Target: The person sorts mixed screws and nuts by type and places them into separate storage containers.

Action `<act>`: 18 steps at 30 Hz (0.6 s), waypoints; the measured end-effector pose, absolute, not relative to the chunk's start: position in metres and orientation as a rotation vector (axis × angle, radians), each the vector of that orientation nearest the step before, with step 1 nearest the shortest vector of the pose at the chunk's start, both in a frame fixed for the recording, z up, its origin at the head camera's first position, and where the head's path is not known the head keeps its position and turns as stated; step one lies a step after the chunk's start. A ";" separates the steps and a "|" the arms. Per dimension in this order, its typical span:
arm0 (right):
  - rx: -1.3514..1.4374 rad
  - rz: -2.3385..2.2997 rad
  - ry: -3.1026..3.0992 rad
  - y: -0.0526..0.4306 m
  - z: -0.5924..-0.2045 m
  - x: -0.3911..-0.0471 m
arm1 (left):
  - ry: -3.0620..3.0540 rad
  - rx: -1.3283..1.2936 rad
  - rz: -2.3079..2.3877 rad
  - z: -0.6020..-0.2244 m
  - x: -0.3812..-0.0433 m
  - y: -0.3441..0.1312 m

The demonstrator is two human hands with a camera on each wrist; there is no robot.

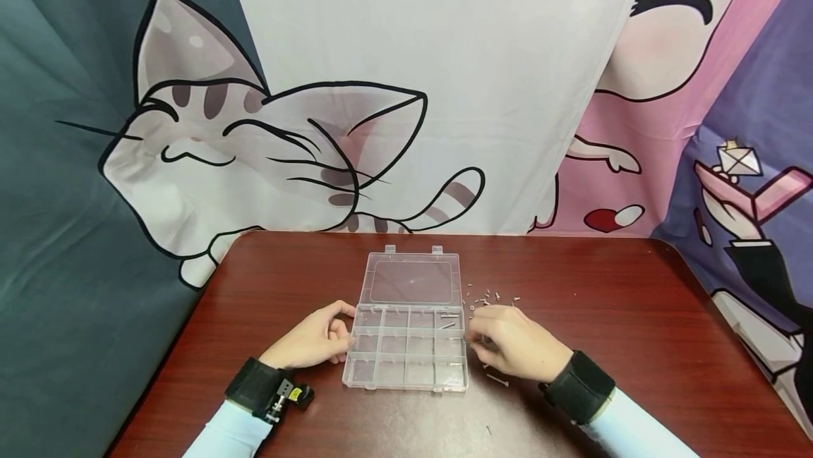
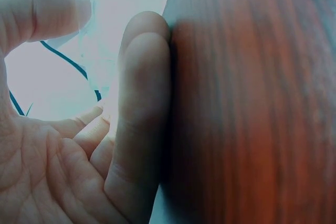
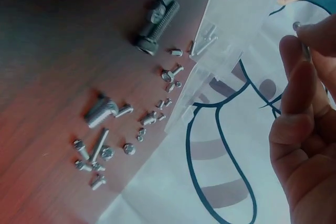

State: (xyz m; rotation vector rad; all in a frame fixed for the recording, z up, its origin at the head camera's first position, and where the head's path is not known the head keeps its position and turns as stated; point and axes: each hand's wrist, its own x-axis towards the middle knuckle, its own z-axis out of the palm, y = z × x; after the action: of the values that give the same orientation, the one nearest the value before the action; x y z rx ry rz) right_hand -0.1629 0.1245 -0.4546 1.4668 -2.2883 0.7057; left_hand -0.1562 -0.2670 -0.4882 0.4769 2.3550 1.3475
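Observation:
A clear plastic compartment box [image 1: 406,356] lies on the table, its hinged lid [image 1: 413,281] laid back. Several screws [image 1: 448,325] are in its upper right compartments. My left hand [image 1: 314,338] rests against the box's left side, with the thumb and a finger touching the edge. Beside the right edge, my right hand [image 1: 517,341] pinches a small metal screw [image 3: 306,51] between thumb and fingertips; the fingers hide most of it. Loose small screws and nuts [image 3: 126,109] lie on the table near that hand, with larger dark bolts [image 3: 157,27] among them.
The reddish-brown wooden table [image 1: 292,271] extends around the box. A single thin screw [image 1: 489,430] lies near the front. Behind the table hangs a printed cloth [image 1: 444,41] with cartoon figures.

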 end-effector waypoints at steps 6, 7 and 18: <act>1.452 0.709 -2.311 0.115 -0.456 -0.180 | 2.349 0.468 1.355 -0.491 -0.157 -0.268; 1.444 0.703 -2.316 0.114 -0.457 -0.182 | 2.348 0.468 1.356 -0.491 -0.157 -0.268; 1.389 0.707 -2.336 0.100 -0.464 -0.201 | 2.349 0.469 1.357 -0.490 -0.157 -0.267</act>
State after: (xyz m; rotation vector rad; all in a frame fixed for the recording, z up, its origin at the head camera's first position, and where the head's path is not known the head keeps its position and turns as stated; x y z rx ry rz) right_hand -0.2008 0.1002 -0.4637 1.3886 -2.3357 0.7068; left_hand -0.1574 -0.2672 -0.4900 0.4685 2.3493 1.3574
